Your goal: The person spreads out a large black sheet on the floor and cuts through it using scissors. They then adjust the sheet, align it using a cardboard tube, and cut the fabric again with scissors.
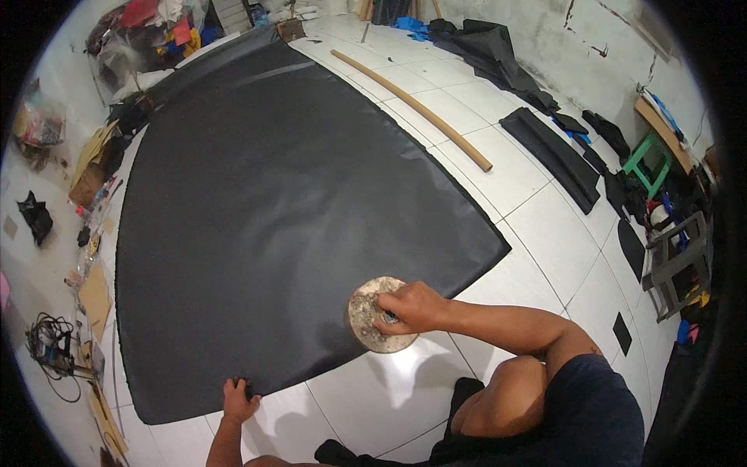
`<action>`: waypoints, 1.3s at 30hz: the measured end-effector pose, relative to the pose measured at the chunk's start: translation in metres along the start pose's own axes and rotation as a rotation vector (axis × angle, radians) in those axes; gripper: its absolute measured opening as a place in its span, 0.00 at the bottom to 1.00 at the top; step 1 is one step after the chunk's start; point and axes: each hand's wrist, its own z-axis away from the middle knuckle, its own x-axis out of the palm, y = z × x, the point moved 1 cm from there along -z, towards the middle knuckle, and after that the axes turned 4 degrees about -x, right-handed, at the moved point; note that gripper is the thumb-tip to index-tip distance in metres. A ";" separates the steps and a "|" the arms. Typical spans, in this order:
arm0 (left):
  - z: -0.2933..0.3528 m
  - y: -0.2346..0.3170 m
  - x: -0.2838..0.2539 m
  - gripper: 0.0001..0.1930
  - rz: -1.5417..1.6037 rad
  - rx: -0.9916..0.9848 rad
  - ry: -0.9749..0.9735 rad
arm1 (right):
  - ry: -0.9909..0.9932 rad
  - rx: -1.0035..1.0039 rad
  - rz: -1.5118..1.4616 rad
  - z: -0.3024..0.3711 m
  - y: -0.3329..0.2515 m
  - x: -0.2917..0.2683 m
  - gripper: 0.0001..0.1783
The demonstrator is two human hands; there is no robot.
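Observation:
A large black sheet (257, 187), like faux leather or coated fabric, lies spread on the floor in front of me. My right hand (412, 309) is closed around the grip on top of a round, worn, stone-like weight (364, 315). That weight is at the sheet's near edge, toward the right; whether it rests there or hangs just above is hard to tell. At the near left edge, my left hand (237, 401) has its fingers and thumb closed about the sheet's border, with a dark bit showing between them.
Right of the sheet, a long brown cardboard tube (420, 109) lies on white tiles. Farther right are a folded black piece (552, 159), a green stool (648, 163) and a grey stool (677, 265). Clutter and coiled cables (50, 342) line the left wall; bags (148, 39) are piled far left.

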 end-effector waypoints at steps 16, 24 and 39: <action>-0.048 0.094 -0.035 0.44 -0.441 -0.279 -0.571 | -0.361 0.328 -0.302 -0.043 0.063 0.017 0.24; 0.010 0.462 -0.201 0.24 0.757 -0.048 -0.642 | -0.291 1.194 -0.347 0.094 -0.032 -0.180 0.33; 0.063 0.385 -0.447 0.21 -0.104 -0.669 -0.275 | -0.370 2.062 -0.773 0.424 -0.084 -0.556 0.19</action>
